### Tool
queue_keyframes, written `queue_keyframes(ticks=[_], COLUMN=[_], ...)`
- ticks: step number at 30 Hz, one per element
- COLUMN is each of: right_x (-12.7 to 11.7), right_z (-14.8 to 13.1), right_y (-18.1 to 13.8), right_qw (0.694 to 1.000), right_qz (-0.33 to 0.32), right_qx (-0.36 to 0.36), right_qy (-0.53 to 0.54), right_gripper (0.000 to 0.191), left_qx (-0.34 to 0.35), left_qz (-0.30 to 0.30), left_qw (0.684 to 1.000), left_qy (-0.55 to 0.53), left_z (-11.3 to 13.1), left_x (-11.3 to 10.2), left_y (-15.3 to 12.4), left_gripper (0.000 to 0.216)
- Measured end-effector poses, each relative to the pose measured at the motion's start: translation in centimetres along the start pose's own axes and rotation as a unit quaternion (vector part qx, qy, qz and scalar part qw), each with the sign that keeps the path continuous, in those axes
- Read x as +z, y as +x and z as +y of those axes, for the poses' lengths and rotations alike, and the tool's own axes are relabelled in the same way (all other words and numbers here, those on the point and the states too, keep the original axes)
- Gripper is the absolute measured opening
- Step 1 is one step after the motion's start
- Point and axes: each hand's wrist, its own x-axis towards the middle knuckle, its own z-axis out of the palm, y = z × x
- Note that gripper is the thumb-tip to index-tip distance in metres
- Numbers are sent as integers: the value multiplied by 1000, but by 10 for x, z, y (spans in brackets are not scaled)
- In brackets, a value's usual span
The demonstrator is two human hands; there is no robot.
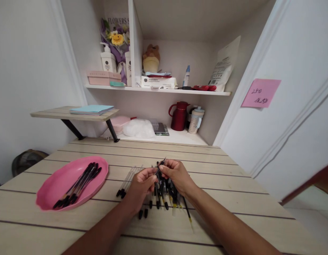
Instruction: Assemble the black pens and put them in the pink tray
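Observation:
Above a pile of pen parts, my left hand [142, 185] and my right hand [177, 175] are close together, each in a pinch. A dark, pointed pen part [162, 163] sticks up from the fingertips of my right hand. My left fingertips close on a thin pen part that they mostly hide. Beneath lie black caps, clear barrels and refills [164, 194], some with yellow ends. Beside my left wrist is a row of clear pen barrels [127, 179] with black ends. One loose refill [188, 212] points towards the front edge.
On the left, a pink tray [99, 187] holds several black-capped pens [79, 186]. A small raised shelf [52, 112] carries blue paper [91, 109]. Behind the table stand a red thermos jug [179, 117], a pale cup [196, 120] and a white plastic bag [139, 128].

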Motion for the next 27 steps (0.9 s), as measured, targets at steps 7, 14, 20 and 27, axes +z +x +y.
queue_keyframes(ticks=[7,14,20,27], right_x=[-1,-71,-103,-99], right_z=[-6,-41,-24,-12], right_y=[-1,13,16,22], right_qw=[997,865,769,809], right_qz=[-28,-30,-39,-53], right_qx=[5,32,165,159], right_qy=[-71,-499,-617,-564], right_gripper=[24,15,16,13], left_qx=[-6,-14,-36,-47], left_qz=[-12,-38,-40,-54], left_qw=[1000,996,995,995], left_qy=[-23,-79,-89,-65], left_z=[2,6,3,0], left_x=[3,2,0,-4], left_y=[-4,-2,-1,-3], left_gripper=[25,36,36,37])
